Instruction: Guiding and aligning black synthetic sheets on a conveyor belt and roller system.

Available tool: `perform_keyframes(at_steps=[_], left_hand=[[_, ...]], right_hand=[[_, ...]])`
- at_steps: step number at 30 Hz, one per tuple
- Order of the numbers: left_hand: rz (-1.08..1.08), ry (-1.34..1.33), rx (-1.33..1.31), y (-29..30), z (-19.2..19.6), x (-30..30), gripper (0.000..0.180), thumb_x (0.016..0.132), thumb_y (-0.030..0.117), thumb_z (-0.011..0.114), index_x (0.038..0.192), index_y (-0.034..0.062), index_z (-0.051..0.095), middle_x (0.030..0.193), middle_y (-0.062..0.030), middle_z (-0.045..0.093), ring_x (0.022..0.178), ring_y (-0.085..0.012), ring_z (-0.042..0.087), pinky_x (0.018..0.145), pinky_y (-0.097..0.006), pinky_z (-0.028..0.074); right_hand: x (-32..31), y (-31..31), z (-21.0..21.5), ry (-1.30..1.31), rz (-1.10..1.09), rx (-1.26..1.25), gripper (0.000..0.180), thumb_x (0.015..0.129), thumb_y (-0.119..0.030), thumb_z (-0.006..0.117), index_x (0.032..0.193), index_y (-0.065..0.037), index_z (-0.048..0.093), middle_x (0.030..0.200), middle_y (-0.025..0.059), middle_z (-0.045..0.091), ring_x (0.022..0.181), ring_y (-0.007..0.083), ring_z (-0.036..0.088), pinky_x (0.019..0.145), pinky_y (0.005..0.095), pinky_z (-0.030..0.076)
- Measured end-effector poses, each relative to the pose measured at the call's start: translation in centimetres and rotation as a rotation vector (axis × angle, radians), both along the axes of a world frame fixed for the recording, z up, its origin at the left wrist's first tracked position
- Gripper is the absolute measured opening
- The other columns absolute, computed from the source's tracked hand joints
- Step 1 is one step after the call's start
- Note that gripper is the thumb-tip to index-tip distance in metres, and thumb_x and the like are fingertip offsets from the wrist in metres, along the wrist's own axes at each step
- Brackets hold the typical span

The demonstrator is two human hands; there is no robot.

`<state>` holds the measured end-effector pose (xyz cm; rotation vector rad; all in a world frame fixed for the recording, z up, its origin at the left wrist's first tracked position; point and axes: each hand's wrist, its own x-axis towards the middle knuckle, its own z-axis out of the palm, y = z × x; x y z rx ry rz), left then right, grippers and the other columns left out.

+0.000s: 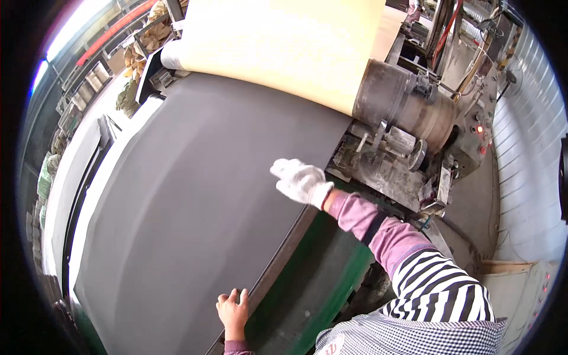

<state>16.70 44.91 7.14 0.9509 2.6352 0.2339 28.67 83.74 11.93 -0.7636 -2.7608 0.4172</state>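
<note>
A wide dark grey sheet (pixel 195 160) runs down from under a large pale yellow sheet on a roller (pixel 278 47). My right hand (pixel 300 180), in a white knitted glove, is over the grey sheet near its right edge. Its fingers reach toward the left, and nothing shows in them; whether the palm touches the surface is unclear. Low in the picture, my bare left hand (pixel 232 307) rests at the sheet's near right edge, its fingers apart and slightly bent. Beneath that edge runs a brown strip (pixel 284 254) beside a dark green belt (pixel 302 284).
A large metal roller end (pixel 408 100) and a greasy mount with a handwheel (pixel 418 155) stand right of the sheet. Beyond them is a control box (pixel 473 142) with a lit red lamp. Shelves with bundles (pixel 89 83) line the far left. A grey cabinet (pixel 515 290) stands at lower right.
</note>
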Motion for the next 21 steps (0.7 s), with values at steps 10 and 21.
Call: perform_keyframes(at_steps=[10, 21], left_hand=[[0.344, -0.207, -0.161, -25.8, -4.5, -9.5, 0.058, 0.094, 0.057, 0.039, 0.147, 0.0338, 0.031, 0.150, -0.0320, 0.017, 0.135, -0.0558, 0.020, 0.108, -0.065, 0.013], [0.340, -0.168, -0.307, -13.3, 1.6, -1.9, 0.078, 0.085, 0.076, 0.029, 0.147, 0.0285, 0.030, 0.142, -0.0393, 0.027, 0.130, -0.0562, 0.031, 0.106, -0.058, 0.023]], right_hand=[[5.7, -18.5, 0.1, 0.107, 0.499, -0.396, 0.033, 0.092, -0.025, 0.053, 0.121, -0.008, 0.055, 0.100, 0.0115, 0.067, 0.075, 0.0267, 0.068, 0.067, 0.0381, 0.055], [11.5, -25.5, 2.3, -0.254, 0.099, -0.951, 0.022, 0.089, -0.013, 0.056, 0.108, -0.007, 0.066, 0.063, 0.0040, 0.063, 0.048, 0.0087, 0.056, 0.045, 0.0253, 0.046]])
